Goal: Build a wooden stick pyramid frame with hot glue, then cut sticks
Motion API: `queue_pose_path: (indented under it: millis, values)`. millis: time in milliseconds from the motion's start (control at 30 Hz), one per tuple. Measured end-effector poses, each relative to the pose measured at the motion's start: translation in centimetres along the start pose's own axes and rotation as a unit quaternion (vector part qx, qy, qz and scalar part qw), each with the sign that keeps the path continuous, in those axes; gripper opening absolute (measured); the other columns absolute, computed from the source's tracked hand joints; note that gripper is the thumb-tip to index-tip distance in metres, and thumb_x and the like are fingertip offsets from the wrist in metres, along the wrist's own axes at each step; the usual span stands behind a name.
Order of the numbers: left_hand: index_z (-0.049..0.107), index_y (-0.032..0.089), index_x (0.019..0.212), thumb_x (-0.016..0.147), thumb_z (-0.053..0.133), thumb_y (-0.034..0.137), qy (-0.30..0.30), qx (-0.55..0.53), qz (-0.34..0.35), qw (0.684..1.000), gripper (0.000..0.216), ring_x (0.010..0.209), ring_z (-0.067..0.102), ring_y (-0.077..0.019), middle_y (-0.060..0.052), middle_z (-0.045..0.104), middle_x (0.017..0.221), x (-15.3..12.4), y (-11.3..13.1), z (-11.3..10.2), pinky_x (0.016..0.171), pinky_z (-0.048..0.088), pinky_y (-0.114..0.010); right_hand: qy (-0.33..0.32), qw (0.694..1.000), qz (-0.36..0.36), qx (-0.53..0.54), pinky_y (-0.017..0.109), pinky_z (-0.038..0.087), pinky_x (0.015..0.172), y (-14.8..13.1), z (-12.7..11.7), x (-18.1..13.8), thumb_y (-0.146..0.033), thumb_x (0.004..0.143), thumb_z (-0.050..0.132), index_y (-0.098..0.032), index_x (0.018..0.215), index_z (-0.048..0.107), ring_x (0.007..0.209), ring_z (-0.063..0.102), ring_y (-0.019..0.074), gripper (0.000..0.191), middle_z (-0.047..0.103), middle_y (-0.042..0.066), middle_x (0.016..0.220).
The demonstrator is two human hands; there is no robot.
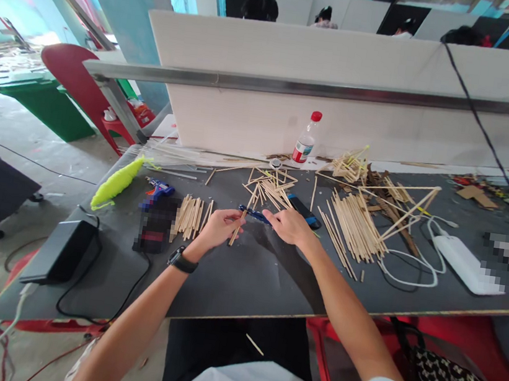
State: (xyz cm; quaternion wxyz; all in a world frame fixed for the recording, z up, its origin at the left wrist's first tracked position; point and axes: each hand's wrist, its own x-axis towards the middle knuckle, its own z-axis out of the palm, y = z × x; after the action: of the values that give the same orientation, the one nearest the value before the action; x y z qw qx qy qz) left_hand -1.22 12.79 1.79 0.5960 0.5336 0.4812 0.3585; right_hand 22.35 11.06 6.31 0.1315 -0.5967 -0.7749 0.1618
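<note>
My left hand (220, 226), with a dark watch at the wrist, is closed around a thin wooden stick (234, 236) above the table. My right hand (291, 225) grips the blue handles of what look like cutting pliers (257, 214). The tool's jaws meet the upper part of the stick, beside my left fingertips; whether they are closed through it is too small to tell. A row of short sticks (189, 216) lies left of my left hand. Loose sticks (268, 187) are heaped just beyond both hands, and longer sticks (356, 228) lie to the right.
A blue glue gun (159, 190) and yellow-green bundle (119, 182) lie left. A bottle (305, 140) stands by the white partition (245, 117). A triangular stick frame (413, 214), white power strip (465, 263) and cables are right. A black box (61, 249) sits at the left edge.
</note>
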Motion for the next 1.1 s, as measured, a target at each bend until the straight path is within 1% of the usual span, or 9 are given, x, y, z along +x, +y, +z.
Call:
queue_pose_path:
  millis: [167, 267, 400, 667, 800, 900, 1000, 1033, 1100]
  values:
    - [0.073, 0.016, 0.092, 0.065, 0.086, 0.047, 0.000, 0.000, -0.019, 1.000, 0.044, 0.069, 0.070, -0.0176, -0.005, 0.072, 0.086, 0.0, 0.1, 0.0, 0.060, 0.061, -0.031, 0.014, 0.994, 0.016, -0.103, 0.036, 0.045, 0.077, 0.1, 1.0, 0.4, -0.052, 0.106, 0.019, -0.017, 0.067, 0.074, 0.087, 0.071, 0.0304, 0.076, 0.075, 0.018, 0.078]
    - [0.074, 0.016, 0.094, 0.065, 0.086, 0.047, -0.001, 0.005, -0.012, 1.000, 0.044, 0.068, 0.070, -0.0174, -0.004, 0.071, 0.082, -0.1, 0.4, 0.0, 0.059, 0.060, -0.029, 0.018, 0.992, 0.026, -0.124, 0.036, 0.048, 0.081, 0.1, 1.3, 0.4, -0.048, 0.107, 0.018, -0.014, 0.076, 0.077, 0.091, 0.072, 0.0306, 0.075, 0.077, 0.020, 0.087]
    - [0.075, 0.016, 0.091, 0.066, 0.085, 0.047, 0.000, 0.020, -0.003, 1.000, 0.042, 0.066, 0.069, -0.0175, -0.003, 0.069, 0.075, -0.1, 0.6, 0.0, 0.055, 0.057, -0.027, 0.019, 0.992, 0.024, -0.126, 0.036, 0.049, 0.083, 0.2, 1.3, 0.4, -0.045, 0.108, 0.016, -0.013, 0.080, 0.079, 0.093, 0.073, 0.0303, 0.076, 0.078, 0.020, 0.089]
    - [0.076, 0.014, 0.096, 0.059, 0.088, 0.047, 0.005, 0.029, -0.007, 1.000, 0.050, 0.066, 0.069, -0.0175, -0.004, 0.071, 0.076, -0.2, 1.4, 0.2, 0.056, 0.058, -0.028, 0.038, 0.992, 0.031, -0.120, 0.033, 0.050, 0.085, 0.4, 1.8, 0.3, -0.046, 0.108, 0.018, -0.013, 0.088, 0.080, 0.097, 0.074, 0.0280, 0.073, 0.078, 0.019, 0.093]
    - [0.077, 0.013, 0.097, 0.058, 0.088, 0.048, 0.007, 0.041, 0.009, 0.999, 0.053, 0.063, 0.067, -0.0170, -0.004, 0.071, 0.075, -0.4, 1.9, 0.1, 0.055, 0.057, -0.029, 0.060, 0.990, 0.045, -0.118, 0.033, 0.050, 0.082, 0.6, 2.1, 0.1, -0.046, 0.108, 0.018, -0.011, 0.086, 0.080, 0.094, 0.074, 0.0295, 0.074, 0.077, 0.022, 0.093]
    - [0.078, 0.016, 0.095, 0.064, 0.084, 0.048, -0.013, 0.087, 0.030, 0.996, 0.045, 0.064, 0.068, -0.0205, -0.006, 0.073, 0.076, -0.5, 2.1, -0.6, 0.052, 0.054, -0.028, 0.077, 0.989, 0.056, -0.113, 0.032, 0.049, 0.076, 0.8, 2.2, 0.1, -0.049, 0.107, 0.017, -0.012, 0.081, 0.079, 0.089, 0.074, 0.0281, 0.077, 0.077, 0.021, 0.088]
    - [0.078, 0.021, 0.099, 0.079, 0.071, 0.045, 0.011, 0.212, 0.064, 0.975, 0.032, 0.070, 0.071, -0.0230, -0.007, 0.077, 0.082, -0.6, 2.5, -1.9, 0.057, 0.052, -0.028, 0.082, 0.991, 0.067, -0.083, 0.029, 0.046, 0.068, 1.2, 2.1, 0.2, -0.061, 0.104, 0.017, -0.016, 0.070, 0.075, 0.080, 0.073, 0.0255, 0.081, 0.076, 0.016, 0.077]
    - [0.078, 0.022, 0.102, 0.085, 0.065, 0.042, 0.041, 0.275, 0.077, 0.957, 0.029, 0.074, 0.071, -0.0231, -0.008, 0.078, 0.085, -0.7, 2.8, -2.4, 0.061, 0.051, -0.028, 0.085, 0.992, 0.072, -0.067, 0.028, 0.044, 0.066, 1.3, 2.0, 0.1, -0.065, 0.103, 0.019, -0.017, 0.066, 0.073, 0.079, 0.072, 0.0249, 0.081, 0.075, 0.014, 0.074]
    - [0.078, 0.022, 0.106, 0.093, 0.054, 0.035, 0.117, 0.418, 0.108, 0.894, 0.030, 0.085, 0.071, -0.0236, -0.010, 0.079, 0.095, -0.9, 3.3, -3.4, 0.073, 0.050, -0.030, 0.093, 0.992, 0.082, -0.032, 0.028, 0.041, 0.063, 1.3, 1.8, -0.1, -0.072, 0.099, 0.023, -0.019, 0.063, 0.070, 0.077, 0.071, 0.0245, 0.079, 0.073, 0.012, 0.070]
